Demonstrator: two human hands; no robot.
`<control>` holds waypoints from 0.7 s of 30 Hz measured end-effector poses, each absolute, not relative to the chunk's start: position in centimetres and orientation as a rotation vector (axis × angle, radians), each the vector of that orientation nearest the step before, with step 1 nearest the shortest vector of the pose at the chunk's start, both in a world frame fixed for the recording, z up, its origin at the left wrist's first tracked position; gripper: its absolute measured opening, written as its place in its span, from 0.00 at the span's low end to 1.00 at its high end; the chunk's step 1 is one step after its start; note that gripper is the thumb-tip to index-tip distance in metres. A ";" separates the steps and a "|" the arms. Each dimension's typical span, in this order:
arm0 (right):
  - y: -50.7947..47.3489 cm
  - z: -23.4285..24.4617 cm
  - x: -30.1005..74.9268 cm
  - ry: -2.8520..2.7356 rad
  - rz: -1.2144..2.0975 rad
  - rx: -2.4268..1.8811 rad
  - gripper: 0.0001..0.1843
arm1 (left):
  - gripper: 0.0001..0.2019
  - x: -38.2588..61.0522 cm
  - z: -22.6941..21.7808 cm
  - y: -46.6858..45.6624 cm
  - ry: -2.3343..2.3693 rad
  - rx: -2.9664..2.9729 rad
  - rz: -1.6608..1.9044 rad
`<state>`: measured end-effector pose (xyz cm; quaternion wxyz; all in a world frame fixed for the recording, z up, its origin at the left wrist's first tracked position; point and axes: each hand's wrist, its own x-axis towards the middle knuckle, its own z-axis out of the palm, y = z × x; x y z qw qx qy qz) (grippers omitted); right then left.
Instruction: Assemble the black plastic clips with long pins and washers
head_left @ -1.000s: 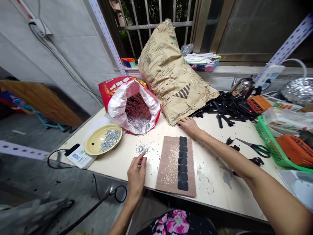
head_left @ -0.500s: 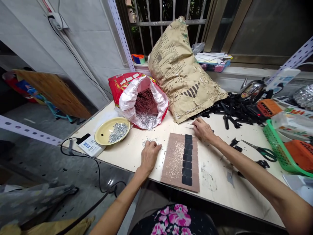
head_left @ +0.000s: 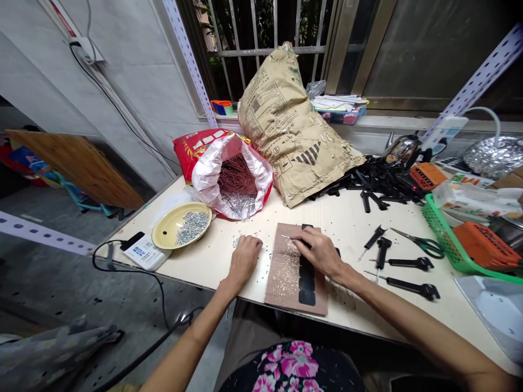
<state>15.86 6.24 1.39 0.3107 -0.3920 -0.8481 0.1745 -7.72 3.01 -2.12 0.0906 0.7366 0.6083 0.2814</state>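
Observation:
A brown pitted board [head_left: 286,272] with a row of black pads [head_left: 307,283] lies at the table's near edge. My right hand [head_left: 318,251] rests over the board's top, pinched on a thin metal pin [head_left: 288,237] that points left. My left hand [head_left: 244,257] sits curled just left of the board, fingertips by a small scatter of tiny silver parts [head_left: 241,238]; whether it holds any is hidden. A yellow dish [head_left: 167,230] of silver parts stands further left. An open red and white bag [head_left: 208,169] of long pins lies behind.
A big brown paper sack [head_left: 286,130] leans at the window. Black plastic pieces [head_left: 371,182] are heaped to its right, with finished black-handled tools [head_left: 408,264], scissors [head_left: 425,245] and a green basket [head_left: 445,245]. A small white device [head_left: 141,251] with a cable sits at the left edge.
My right hand has come back from the sack's foot to the board, now pinching a pin. My left hand closed from reaching fingers to a curl beside the board.

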 end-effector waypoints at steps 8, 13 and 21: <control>3.8 1.8 12.2 -2.276 0.528 -0.977 0.16 | 0.17 -4.6 -0.1 0.8 1.483 0.946 1.416; 3.4 1.6 11.9 -2.294 0.486 -1.007 0.16 | 0.16 -3.6 0.2 0.3 1.431 0.912 1.487; 3.1 1.0 12.0 -2.263 0.478 -1.054 0.16 | 0.15 -3.4 0.2 0.2 1.358 0.892 1.478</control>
